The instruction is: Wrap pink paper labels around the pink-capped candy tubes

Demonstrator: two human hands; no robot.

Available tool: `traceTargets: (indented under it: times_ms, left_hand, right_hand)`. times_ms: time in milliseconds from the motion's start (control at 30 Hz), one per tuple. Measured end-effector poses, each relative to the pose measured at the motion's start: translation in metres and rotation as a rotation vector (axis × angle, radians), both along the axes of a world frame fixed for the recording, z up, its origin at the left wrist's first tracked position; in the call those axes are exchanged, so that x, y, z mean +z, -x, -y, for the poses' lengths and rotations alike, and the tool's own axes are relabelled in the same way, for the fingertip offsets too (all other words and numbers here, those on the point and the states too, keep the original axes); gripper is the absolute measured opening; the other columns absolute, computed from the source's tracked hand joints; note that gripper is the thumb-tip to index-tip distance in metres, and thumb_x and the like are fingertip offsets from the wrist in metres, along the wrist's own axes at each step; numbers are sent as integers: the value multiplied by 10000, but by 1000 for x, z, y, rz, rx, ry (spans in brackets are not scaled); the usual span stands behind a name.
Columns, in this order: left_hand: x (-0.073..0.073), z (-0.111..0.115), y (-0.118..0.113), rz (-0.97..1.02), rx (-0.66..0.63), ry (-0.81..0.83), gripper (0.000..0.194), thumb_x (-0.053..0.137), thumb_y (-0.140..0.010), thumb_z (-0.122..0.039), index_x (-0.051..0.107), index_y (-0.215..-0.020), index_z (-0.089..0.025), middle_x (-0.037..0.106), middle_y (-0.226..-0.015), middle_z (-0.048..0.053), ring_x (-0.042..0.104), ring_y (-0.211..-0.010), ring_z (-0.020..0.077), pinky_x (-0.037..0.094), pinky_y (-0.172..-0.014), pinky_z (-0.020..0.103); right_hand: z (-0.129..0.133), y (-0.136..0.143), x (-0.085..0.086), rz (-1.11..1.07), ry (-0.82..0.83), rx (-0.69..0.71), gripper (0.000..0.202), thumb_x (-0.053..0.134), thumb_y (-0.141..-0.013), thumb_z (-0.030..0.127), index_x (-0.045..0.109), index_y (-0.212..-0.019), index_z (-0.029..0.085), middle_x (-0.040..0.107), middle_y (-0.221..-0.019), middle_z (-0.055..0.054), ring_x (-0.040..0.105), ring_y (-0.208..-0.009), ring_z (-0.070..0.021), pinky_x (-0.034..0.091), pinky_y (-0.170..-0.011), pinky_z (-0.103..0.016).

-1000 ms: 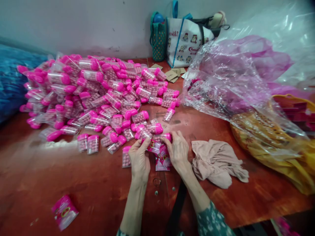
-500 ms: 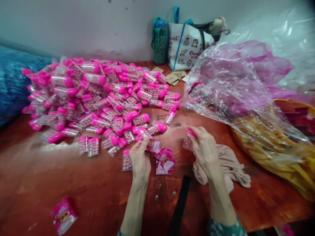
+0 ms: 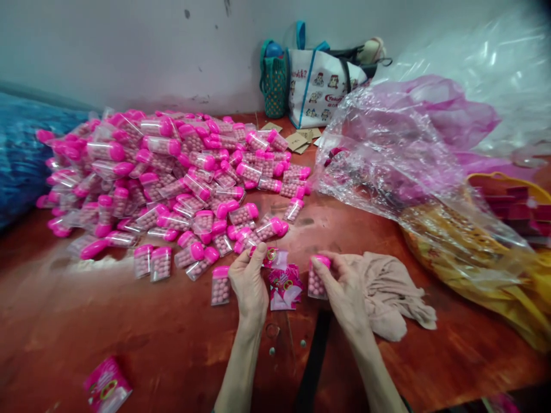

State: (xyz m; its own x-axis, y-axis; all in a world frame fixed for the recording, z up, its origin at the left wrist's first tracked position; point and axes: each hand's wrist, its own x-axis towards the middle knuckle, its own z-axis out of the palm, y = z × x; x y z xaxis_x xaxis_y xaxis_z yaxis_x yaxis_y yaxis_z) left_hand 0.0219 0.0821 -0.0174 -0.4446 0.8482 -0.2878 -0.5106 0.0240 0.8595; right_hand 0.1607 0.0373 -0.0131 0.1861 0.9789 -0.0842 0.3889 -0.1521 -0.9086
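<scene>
My left hand (image 3: 249, 284) is closed, thumb against fingers, on a small pink printed packet (image 3: 275, 257) with a clear lower part. Between the thumb and fingers of my right hand (image 3: 344, 287) is a clear candy box (image 3: 317, 280) with a pink cap and pink balls inside, upright just above or on the table; I cannot tell if it touches. Several similar packets (image 3: 286, 287) lie overlapping between the hands. Another candy box (image 3: 220, 287) lies just left of my left hand. Behind spreads a large heap of candy boxes (image 3: 172, 172).
A beige cloth (image 3: 396, 292) lies right of my right hand. Clear plastic wrap (image 3: 365, 155) covers part of a yellow basket (image 3: 456, 258). One packet (image 3: 107, 384) lies front left. A white bag (image 3: 316, 86), green bottle holder (image 3: 274, 86) and cardboard pieces (image 3: 297, 141) stand or lie at the back.
My right hand has come down and left with the candy box, toward the packets. My left hand stays nearly in place with its packet. The whole view has shifted slightly.
</scene>
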Motion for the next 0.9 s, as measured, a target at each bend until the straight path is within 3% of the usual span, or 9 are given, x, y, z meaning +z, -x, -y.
traceTargets:
  times_ms: [100,167,333,467,567,667,733,833,900]
  left_hand:
    - [-1,3,-4,-106,-3,-17,125,708,-634,-208,613,-586,-141,524,-488,-71,467,-477,59,386,-503,181]
    - [0,5,-5,-163,-35,-25,130,704,-640,-215,608,-587,-145,502,-482,-74,445,-464,58,370,-481,179]
    - [4,8,-5,-226,-115,-59,163,712,-628,-217,586,-555,-144,492,-489,-72,423,-458,51,345,-461,172]
    - [3,8,-3,-224,-164,-73,152,710,-630,-218,594,-561,-149,511,-491,-64,431,-453,55,350,-449,169]
    - [5,8,-2,-251,-226,-93,131,702,-639,-209,602,-577,-151,536,-507,-53,456,-462,60,373,-459,170]
    - [10,9,-1,-271,-297,-77,124,702,-638,-196,594,-597,-150,549,-519,-49,488,-467,65,396,-468,168]
    - [15,9,-3,-218,-290,-74,146,716,-618,-175,598,-704,-167,591,-589,-45,526,-499,72,419,-493,170]
    - [19,9,-8,-26,-260,-69,344,716,-621,-188,572,-933,-201,655,-791,2,588,-614,100,460,-586,208]
    - [18,11,-11,102,-290,-1,326,713,-625,-211,589,-924,-175,662,-801,24,596,-637,109,466,-620,225]
  right_hand:
    - [-6,9,17,-444,111,36,326,425,-867,409,489,-1126,222,602,-672,-1,582,-527,-132,492,-473,-238]
    - [-6,15,23,-547,150,43,354,500,-829,408,482,-1144,245,559,-635,29,544,-502,-106,472,-471,-213]
    - [-4,22,21,-629,223,30,465,661,-709,364,442,-1102,246,562,-711,38,500,-453,-75,425,-384,-178]
    - [-5,18,22,-697,306,84,487,697,-675,316,434,-1076,230,566,-649,56,492,-422,-65,418,-356,-158]
    - [-5,15,24,-726,362,163,428,701,-670,296,486,-1026,199,566,-577,61,478,-400,-55,423,-368,-151]
    - [-4,14,23,-702,359,146,313,705,-664,298,532,-894,174,548,-539,63,476,-413,-53,422,-384,-145]
    - [-2,15,21,-684,340,128,297,709,-655,305,529,-852,174,554,-561,60,483,-424,-59,441,-400,-161]
    - [-1,18,17,-663,311,113,296,695,-664,321,524,-858,179,577,-638,42,513,-466,-82,479,-429,-200]
    - [-1,20,14,-615,260,85,277,683,-673,320,522,-853,183,591,-688,27,545,-523,-103,494,-468,-219]
